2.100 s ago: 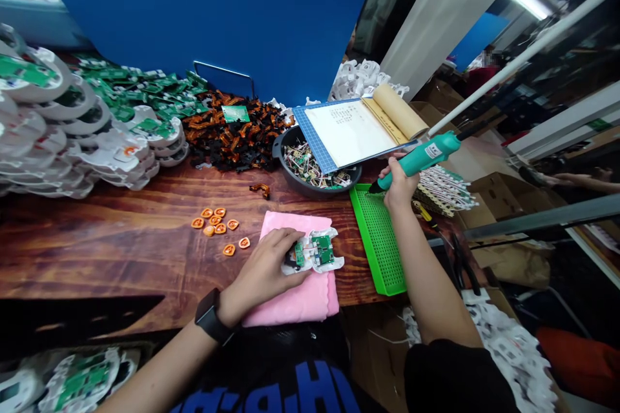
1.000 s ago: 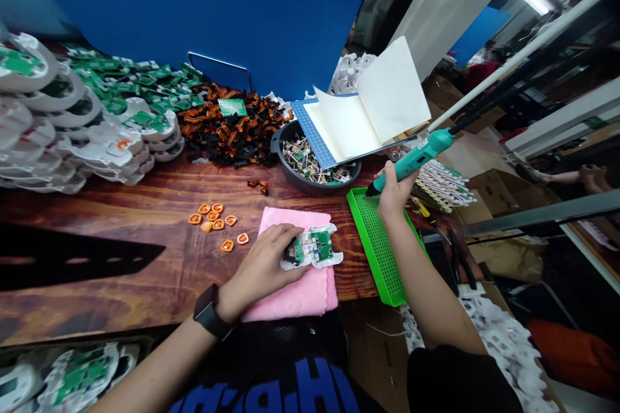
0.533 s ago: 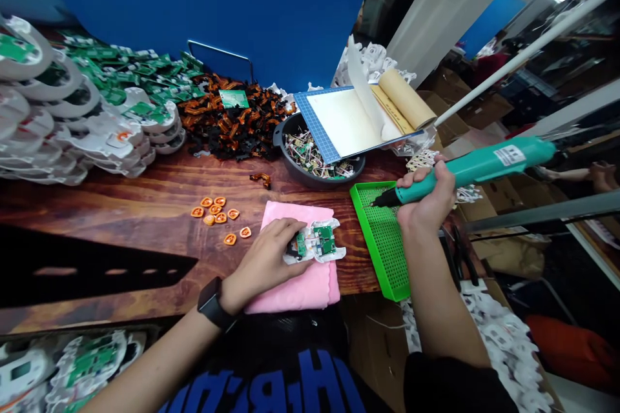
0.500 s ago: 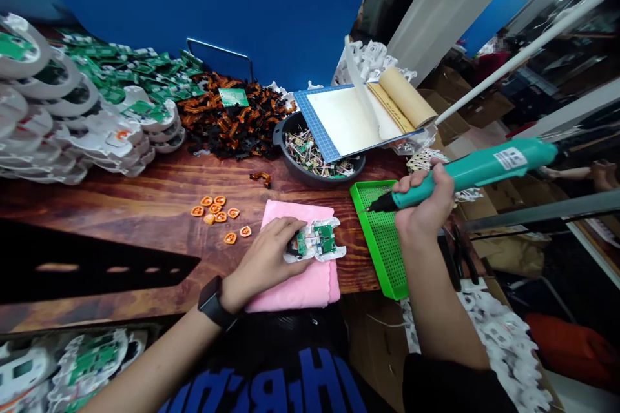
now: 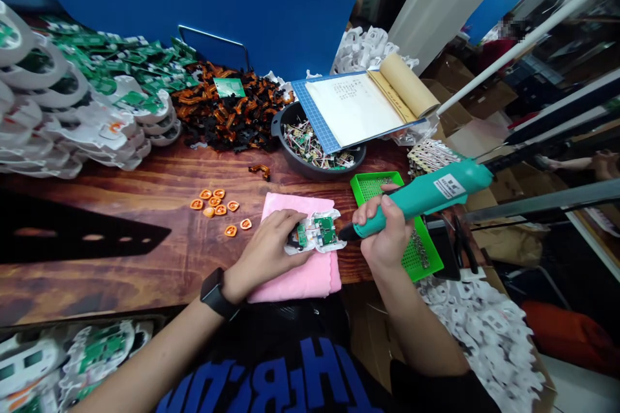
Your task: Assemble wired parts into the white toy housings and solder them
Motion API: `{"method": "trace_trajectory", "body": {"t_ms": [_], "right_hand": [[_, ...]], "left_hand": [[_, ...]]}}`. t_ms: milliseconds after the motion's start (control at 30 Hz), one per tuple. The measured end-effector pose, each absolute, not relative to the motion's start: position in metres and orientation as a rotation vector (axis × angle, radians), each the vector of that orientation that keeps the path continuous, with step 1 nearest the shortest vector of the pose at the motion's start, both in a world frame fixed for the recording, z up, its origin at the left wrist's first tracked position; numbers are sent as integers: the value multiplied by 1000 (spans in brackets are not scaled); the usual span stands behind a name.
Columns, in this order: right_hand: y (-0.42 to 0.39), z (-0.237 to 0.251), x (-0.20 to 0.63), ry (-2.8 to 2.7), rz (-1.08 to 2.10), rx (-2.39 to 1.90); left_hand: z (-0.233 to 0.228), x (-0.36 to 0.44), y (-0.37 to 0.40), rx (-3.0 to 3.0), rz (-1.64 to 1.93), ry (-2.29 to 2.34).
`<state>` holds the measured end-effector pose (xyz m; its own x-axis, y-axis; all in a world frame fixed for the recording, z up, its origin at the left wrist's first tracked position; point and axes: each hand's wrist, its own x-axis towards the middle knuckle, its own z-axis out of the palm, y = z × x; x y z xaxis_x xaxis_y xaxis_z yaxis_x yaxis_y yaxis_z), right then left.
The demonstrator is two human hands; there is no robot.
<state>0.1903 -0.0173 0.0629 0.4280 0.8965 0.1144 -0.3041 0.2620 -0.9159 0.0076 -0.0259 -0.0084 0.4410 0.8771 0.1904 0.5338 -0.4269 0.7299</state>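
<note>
My left hand (image 5: 274, 242) grips the left end of a white plastic housing (image 5: 335, 244) with green circuit boards inside, its fingers and thumb on opposite sides. The housing rests on a folded pink cloth (image 5: 295, 282). A teal electric screwdriver (image 5: 421, 200) is wrapped in the fingers of my right hand (image 5: 385, 232). Its black nose points left at the housing's right end; whether the bit touches cannot be made out. Behind my right hand lies a green perforated tray (image 5: 359, 191) with small screws in it.
Several orange parts (image 5: 214, 202) lie left of the cloth. A black bowl (image 5: 310, 171) of wired parts stands behind, a clipboard (image 5: 356, 110) across it. Orange-black flex pieces (image 5: 227, 116), green boards (image 5: 130, 55) and stacked white shells (image 5: 72, 122) line the back left. White shells (image 5: 484, 329) fill a box lower right.
My right hand has moved the screwdriver left, from over the green tray to the housing. The tray has turned and shifted right. The clipboard's lifted page now lies flat. My left hand keeps its hold.
</note>
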Motion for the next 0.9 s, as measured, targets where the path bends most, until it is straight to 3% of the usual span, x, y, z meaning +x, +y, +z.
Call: {"method": "trace_trajectory", "body": {"t_ms": [667, 900], "right_hand": [[-25, 60, 190, -722, 861, -969], [-27, 68, 196, -705, 808, -985]], "left_hand": [[-6, 7, -27, 2126, 760, 1165], [12, 22, -30, 2468, 857, 1100]]}}
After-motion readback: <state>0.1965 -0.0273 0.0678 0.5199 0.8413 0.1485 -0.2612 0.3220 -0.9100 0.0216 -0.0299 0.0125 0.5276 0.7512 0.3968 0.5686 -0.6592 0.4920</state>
